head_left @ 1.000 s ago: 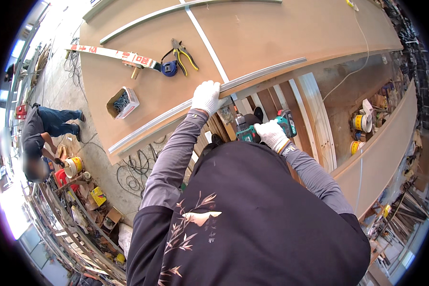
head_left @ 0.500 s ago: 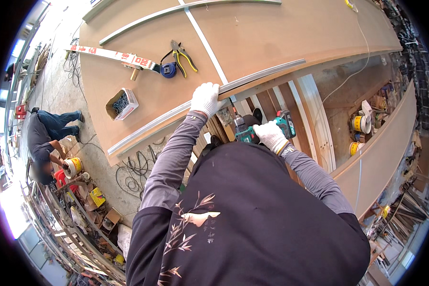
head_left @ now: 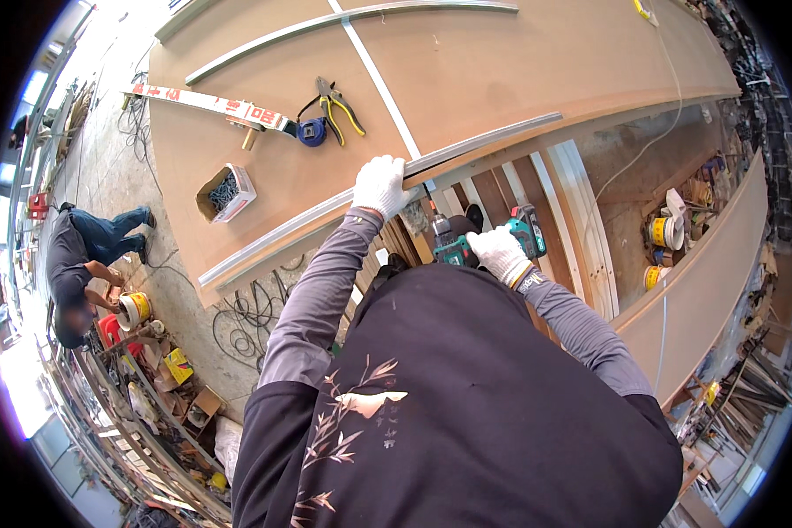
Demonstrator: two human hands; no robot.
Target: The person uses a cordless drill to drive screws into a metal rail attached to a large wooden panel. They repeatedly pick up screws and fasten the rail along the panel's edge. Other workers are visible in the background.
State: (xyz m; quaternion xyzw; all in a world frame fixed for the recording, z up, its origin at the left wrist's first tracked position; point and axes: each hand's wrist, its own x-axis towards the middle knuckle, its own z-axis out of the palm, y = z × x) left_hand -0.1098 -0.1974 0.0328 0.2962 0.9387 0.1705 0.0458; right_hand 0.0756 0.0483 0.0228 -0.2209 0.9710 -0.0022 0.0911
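My left hand [head_left: 381, 187], in a white knit glove, is closed over a grey metal strip [head_left: 488, 141] that lies along the near edge of a large brown board [head_left: 537, 70]. In my right hand [head_left: 499, 252], also gloved, is a green and black cordless drill [head_left: 453, 245]. Its bit points away from me at the board's front edge, just right of my left hand. Whether the tip touches the edge is too small to tell. My palm hides most of the drill's handle; its battery end [head_left: 528, 231] shows at the right.
On the board lie pliers [head_left: 337, 107], a blue tape measure [head_left: 311, 132], a red-lettered white strip [head_left: 211, 102] and a box of screws [head_left: 226, 194]. Cables [head_left: 246, 326] coil on the floor. At left a co-worker [head_left: 84, 264] bends over a yellow-and-white bucket [head_left: 135, 310]. Planks [head_left: 581, 220] lie below the board.
My hands and the drill stay almost where they were. The co-worker at the left has shifted slightly, head a little lower and arms moved by the bucket.
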